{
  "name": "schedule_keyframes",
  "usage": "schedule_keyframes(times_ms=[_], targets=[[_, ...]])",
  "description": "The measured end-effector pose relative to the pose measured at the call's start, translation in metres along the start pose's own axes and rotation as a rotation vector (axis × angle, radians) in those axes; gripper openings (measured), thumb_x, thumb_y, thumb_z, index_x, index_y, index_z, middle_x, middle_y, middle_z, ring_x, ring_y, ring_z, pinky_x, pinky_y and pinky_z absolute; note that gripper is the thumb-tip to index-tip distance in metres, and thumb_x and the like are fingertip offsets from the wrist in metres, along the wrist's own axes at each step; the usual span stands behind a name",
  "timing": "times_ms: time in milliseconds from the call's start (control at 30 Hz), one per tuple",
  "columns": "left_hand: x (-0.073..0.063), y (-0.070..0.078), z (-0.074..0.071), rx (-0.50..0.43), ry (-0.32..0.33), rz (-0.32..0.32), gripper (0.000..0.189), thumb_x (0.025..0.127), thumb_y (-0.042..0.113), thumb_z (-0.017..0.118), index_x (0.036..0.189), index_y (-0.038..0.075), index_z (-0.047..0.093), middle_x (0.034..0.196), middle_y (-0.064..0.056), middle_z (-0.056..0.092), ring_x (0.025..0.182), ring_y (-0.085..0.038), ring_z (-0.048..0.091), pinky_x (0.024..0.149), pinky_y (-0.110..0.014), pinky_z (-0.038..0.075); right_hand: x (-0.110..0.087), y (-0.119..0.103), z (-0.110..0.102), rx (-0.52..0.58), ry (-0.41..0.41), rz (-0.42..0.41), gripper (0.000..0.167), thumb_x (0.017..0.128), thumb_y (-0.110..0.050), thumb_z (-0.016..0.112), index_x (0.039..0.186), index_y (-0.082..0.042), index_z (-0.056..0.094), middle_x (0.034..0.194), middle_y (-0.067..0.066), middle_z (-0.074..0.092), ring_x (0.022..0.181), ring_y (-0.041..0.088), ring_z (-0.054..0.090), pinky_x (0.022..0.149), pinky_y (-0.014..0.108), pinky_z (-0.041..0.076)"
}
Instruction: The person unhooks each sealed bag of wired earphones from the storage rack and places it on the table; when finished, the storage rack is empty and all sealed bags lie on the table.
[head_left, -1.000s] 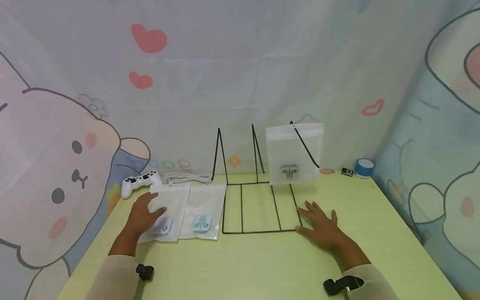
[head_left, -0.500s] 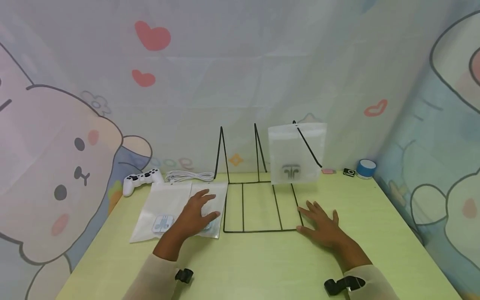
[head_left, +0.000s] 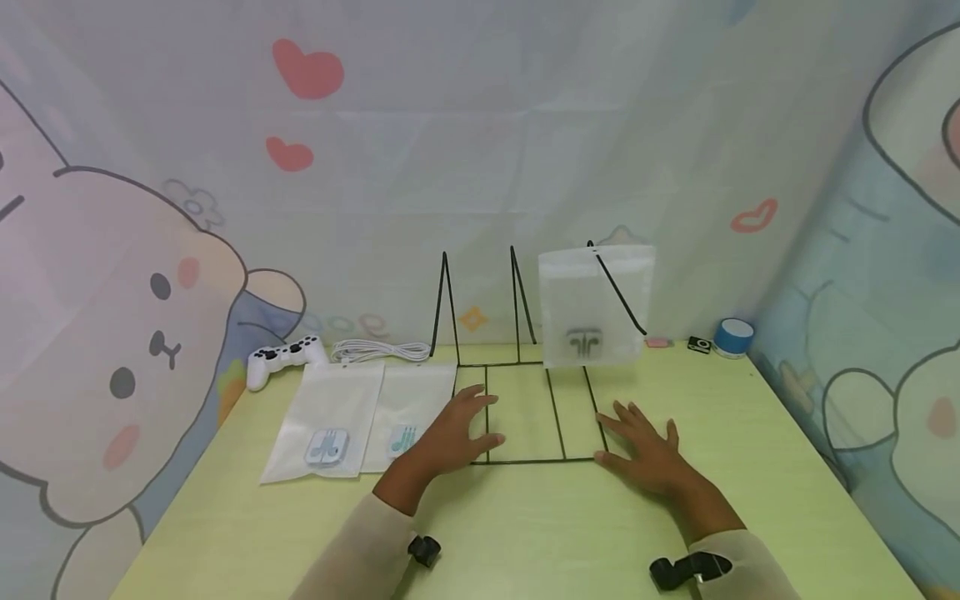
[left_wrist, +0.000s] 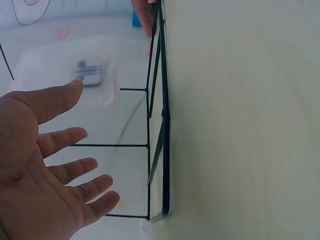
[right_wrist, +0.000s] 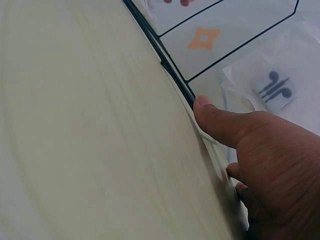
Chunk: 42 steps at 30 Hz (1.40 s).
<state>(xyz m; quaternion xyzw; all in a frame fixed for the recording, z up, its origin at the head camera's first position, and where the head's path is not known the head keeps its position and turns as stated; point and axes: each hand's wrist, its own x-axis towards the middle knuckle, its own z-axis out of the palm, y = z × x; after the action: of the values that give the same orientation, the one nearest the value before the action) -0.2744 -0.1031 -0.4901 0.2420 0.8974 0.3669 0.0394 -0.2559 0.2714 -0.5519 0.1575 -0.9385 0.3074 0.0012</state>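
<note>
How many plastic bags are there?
3: the hung bag on the rack; the left bag and middle bag on the table, the latter partly behind the left hand.

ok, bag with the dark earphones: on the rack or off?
On. The bag hangs from the rightmost hook of the rack; in the head view, that hook pokes through near the bag's top edge.

Small booth-like corner; home, shop or studio, cannot tell. Cartoon-print cloth (head_left: 480, 167) closes it in beyond left hand (head_left: 453, 433) and right hand (head_left: 641, 450), and to both sides. Yellow-green worktop (head_left: 540, 533) below. Shop-like touch: wire rack (head_left: 564, 459) ahead, bag (head_left: 562, 304) of earphones (head_left: 583, 343) hung beyond right hand.
</note>
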Motion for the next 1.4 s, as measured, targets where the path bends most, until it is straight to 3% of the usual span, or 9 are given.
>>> schedule_keyframes(times_ms=[133, 300, 400, 567, 667, 800, 967, 1200, 1400], targets=[[0.003, -0.001, 0.011, 0.044, -0.03, -0.028, 0.069, 0.103, 0.033, 0.077, 0.161, 0.006, 0.051, 0.177, -0.024, 0.031, 0.164, -0.049, 0.03, 0.127, -0.071, 0.034, 0.0, -0.001, 0.001, 0.018, -0.007, 0.001, 0.072, 0.105, -0.051, 0.068, 0.167, -0.018, 0.048, 0.179, 0.023, 0.028, 0.167, 0.054, 0.015, 0.118, 0.089, -0.013], [0.004, -0.007, 0.019, 0.193, -0.021, -0.041, 0.076, 0.1, 0.038, 0.08, 0.162, 0.006, 0.05, 0.175, -0.025, 0.034, 0.165, -0.052, 0.025, 0.13, -0.075, 0.023, -0.001, -0.003, 0.0, 0.009, 0.0, -0.008, 0.072, 0.105, -0.051, 0.068, 0.166, -0.017, 0.049, 0.178, 0.024, 0.029, 0.166, 0.055, 0.017, 0.117, 0.09, -0.011], [0.005, -0.011, 0.02, 0.255, -0.048, -0.039, 0.084, 0.1, 0.045, 0.079, 0.165, 0.006, 0.045, 0.177, -0.024, 0.031, 0.167, -0.052, 0.021, 0.131, -0.075, 0.018, -0.001, -0.005, -0.002, 0.002, 0.006, -0.012, 0.072, 0.105, -0.051, 0.068, 0.166, -0.017, 0.049, 0.178, 0.025, 0.03, 0.166, 0.056, 0.018, 0.117, 0.09, -0.009], [0.004, -0.012, 0.026, 0.201, -0.13, -0.071, 0.097, 0.101, 0.049, 0.076, 0.17, -0.001, 0.031, 0.181, -0.025, 0.019, 0.169, -0.05, 0.014, 0.134, -0.068, 0.021, -0.002, -0.004, -0.002, 0.007, -0.007, 0.0, 0.072, 0.106, -0.05, 0.068, 0.167, -0.017, 0.048, 0.179, 0.024, 0.028, 0.166, 0.055, 0.016, 0.117, 0.09, -0.011], [0.004, -0.012, 0.029, 0.137, -0.129, -0.106, 0.099, 0.102, 0.044, 0.076, 0.171, -0.006, 0.024, 0.181, -0.027, 0.016, 0.169, -0.048, 0.016, 0.134, -0.065, 0.025, -0.002, -0.003, -0.002, 0.003, -0.008, 0.007, 0.071, 0.107, -0.05, 0.067, 0.167, -0.018, 0.047, 0.179, 0.023, 0.027, 0.167, 0.053, 0.016, 0.118, 0.089, -0.012], [0.005, -0.014, 0.032, 0.12, -0.112, -0.129, 0.1, 0.101, 0.037, 0.079, 0.169, -0.011, 0.024, 0.179, -0.031, 0.02, 0.168, -0.048, 0.02, 0.133, -0.063, 0.029, -0.002, -0.003, -0.002, 0.002, -0.005, 0.003, 0.071, 0.106, -0.05, 0.067, 0.167, -0.017, 0.048, 0.179, 0.023, 0.028, 0.167, 0.054, 0.016, 0.118, 0.089, -0.011], [0.007, -0.021, 0.037, 0.117, -0.12, -0.137, 0.097, 0.103, 0.037, 0.077, 0.168, -0.013, 0.024, 0.179, -0.031, 0.021, 0.169, -0.05, 0.016, 0.134, -0.063, 0.025, -0.001, -0.002, -0.003, -0.005, -0.005, 0.0, 0.071, 0.106, -0.049, 0.068, 0.167, -0.018, 0.048, 0.179, 0.023, 0.028, 0.167, 0.054, 0.016, 0.118, 0.089, -0.012], [0.006, -0.026, 0.044, 0.136, -0.111, -0.133, 0.092, 0.106, 0.039, 0.072, 0.168, -0.012, 0.027, 0.18, -0.029, 0.021, 0.169, -0.051, 0.012, 0.135, -0.065, 0.022, 0.0, -0.002, -0.002, -0.01, 0.002, -0.001, 0.071, 0.106, -0.05, 0.068, 0.166, -0.018, 0.048, 0.179, 0.023, 0.029, 0.167, 0.054, 0.016, 0.118, 0.089, -0.011], [0.005, -0.025, 0.046, 0.244, -0.108, -0.106, 0.086, 0.108, 0.044, 0.068, 0.165, -0.01, 0.036, 0.178, -0.028, 0.028, 0.169, -0.054, 0.012, 0.135, -0.07, 0.015, -0.001, -0.003, -0.003, -0.01, -0.003, 0.003, 0.071, 0.106, -0.05, 0.068, 0.166, -0.017, 0.048, 0.179, 0.024, 0.028, 0.167, 0.054, 0.016, 0.118, 0.089, -0.011]])
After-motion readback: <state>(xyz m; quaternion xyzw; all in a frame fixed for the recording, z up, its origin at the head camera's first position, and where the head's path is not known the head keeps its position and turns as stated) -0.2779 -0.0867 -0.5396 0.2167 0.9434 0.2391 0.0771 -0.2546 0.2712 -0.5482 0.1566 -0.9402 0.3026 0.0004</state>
